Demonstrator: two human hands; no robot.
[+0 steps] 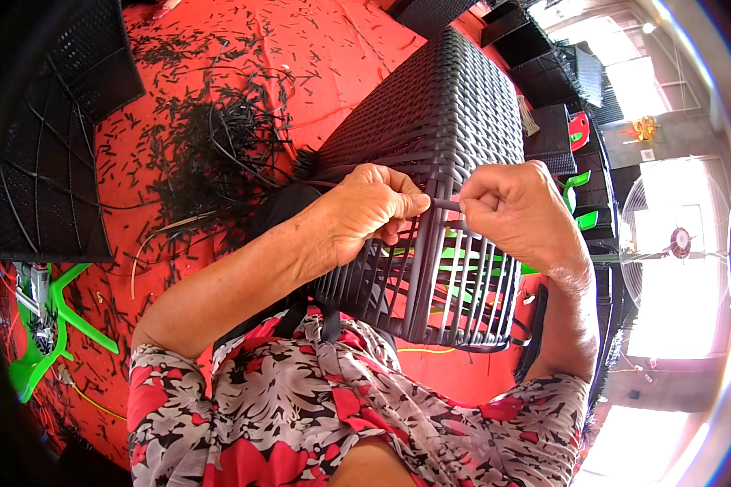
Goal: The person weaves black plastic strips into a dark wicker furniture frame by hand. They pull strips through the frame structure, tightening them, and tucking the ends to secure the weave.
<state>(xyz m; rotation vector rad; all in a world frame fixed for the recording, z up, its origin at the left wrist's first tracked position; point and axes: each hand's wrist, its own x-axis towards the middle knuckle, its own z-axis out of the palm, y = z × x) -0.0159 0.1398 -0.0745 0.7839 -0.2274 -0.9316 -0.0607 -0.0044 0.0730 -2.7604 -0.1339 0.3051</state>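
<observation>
A tall dark woven basket (pixel 471 105) stands tilted in front of me, closely woven in its far part and open with bare strands in its near part. Across its near corner runs a dark flat weaving strip (pixel 445 205). My left hand (pixel 369 209) pinches this strip between thumb and fingers at the corner's left side. On the other side, my right hand (pixel 524 215) has its fingers curled closed round the strip. Both hands are close to the basket's edge, a short stretch of strip showing between them.
Black strip offcuts lie in a pile (pixel 223 146) on the red floor covering (pixel 325 49). Dark woven panels (pixel 41 162) stand at left. A green plastic stool (pixel 57 325) bears a metal tool (pixel 32 288). A fan (pixel 678 242) stands at right near bright windows.
</observation>
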